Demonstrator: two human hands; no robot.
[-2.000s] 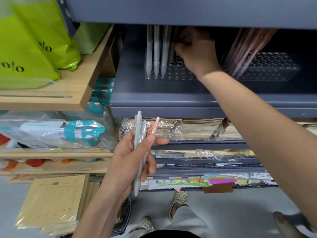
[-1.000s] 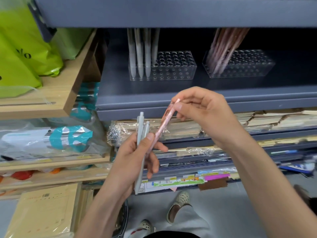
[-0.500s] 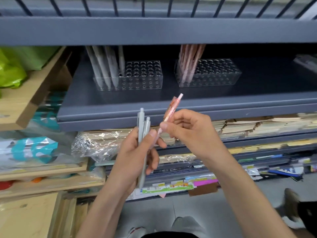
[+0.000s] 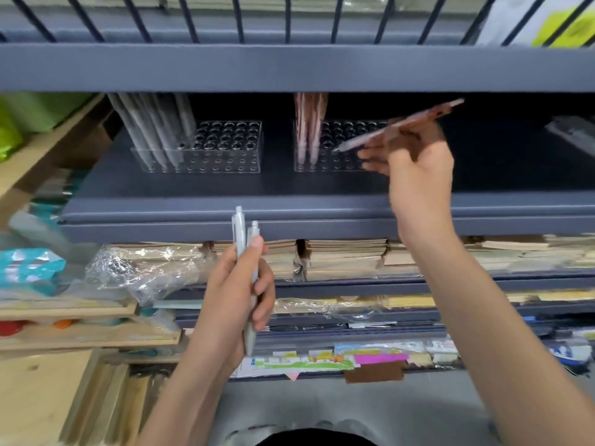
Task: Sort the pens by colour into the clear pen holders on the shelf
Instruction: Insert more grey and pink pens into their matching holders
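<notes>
Pens of 2 colours are being sorted. Nearest, at lower centre, the left hand (image 4: 236, 294) is gripping 2 grey pens (image 4: 246, 249) upright, below the shelf (image 4: 225, 201) edge. Farther in, right of centre, the right hand (image 4: 415, 165) is pinching a pink pen (image 4: 402, 123). Its long axis is slanting from upper right down to lower left, with the tip pointing at the right holder (image 4: 322, 165) just left of that hand. Stored pink pens (image 4: 307, 123) are standing at its left end. The left holder (image 4: 225, 156) is sitting well apart at upper left. Blur is smearing the pen, so I cannot tell which hole the tip is nearing. The right hand is hiding the right holder's right end.
</notes>
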